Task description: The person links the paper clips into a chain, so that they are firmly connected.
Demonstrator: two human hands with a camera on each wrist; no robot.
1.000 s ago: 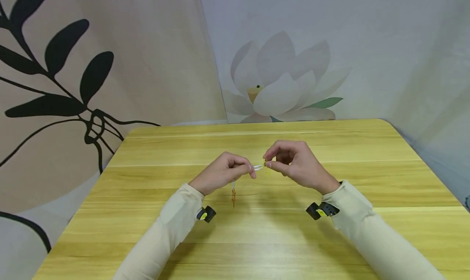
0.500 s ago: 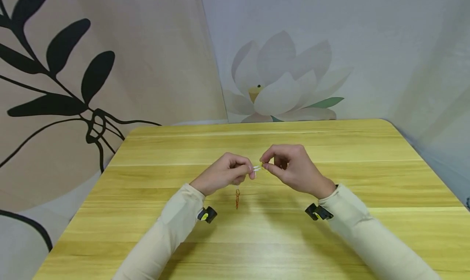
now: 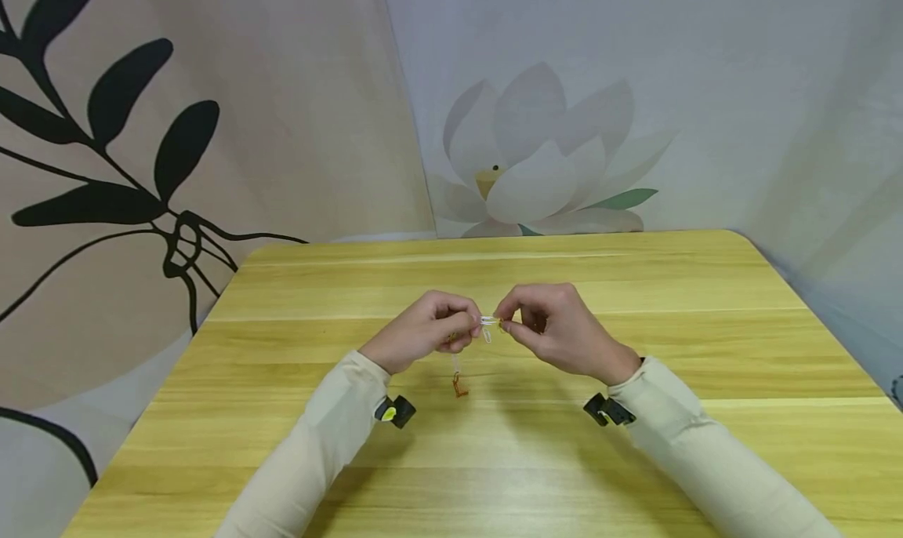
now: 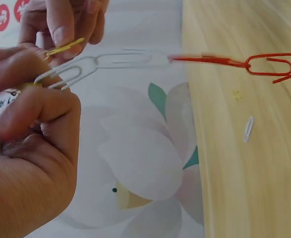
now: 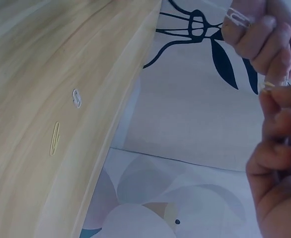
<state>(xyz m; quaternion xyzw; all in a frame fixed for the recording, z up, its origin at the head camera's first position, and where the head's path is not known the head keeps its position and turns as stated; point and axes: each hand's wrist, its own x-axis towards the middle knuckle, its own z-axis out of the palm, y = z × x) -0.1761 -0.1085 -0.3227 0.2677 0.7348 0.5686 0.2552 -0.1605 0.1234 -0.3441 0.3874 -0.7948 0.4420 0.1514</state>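
Head view: what are those two hands holding over the pale yellow wood-grain table (image 3: 451, 475)?

"Left hand (image 3: 423, 330): thumb and finger pinch a thin white wire paper clip (image 3: 488, 321). Right hand (image 3: 564, 322): fingertips close together, gripping a small yellow wire paper clip (image 4: 66, 47). Whether the two clips touch, I can't tell."

"And under the left hand?"

"A linked chain of wire paper clips (image 4: 171, 58) hangs there, above the table. Left wrist view shows rounded white loops nearest the hand, glossy orange-red ones further along, one blurred."

"On the tabletop?"

"A loose white paper clip (image 5: 76, 98) near a loose yellow paper clip (image 5: 55, 139), both lying flat."
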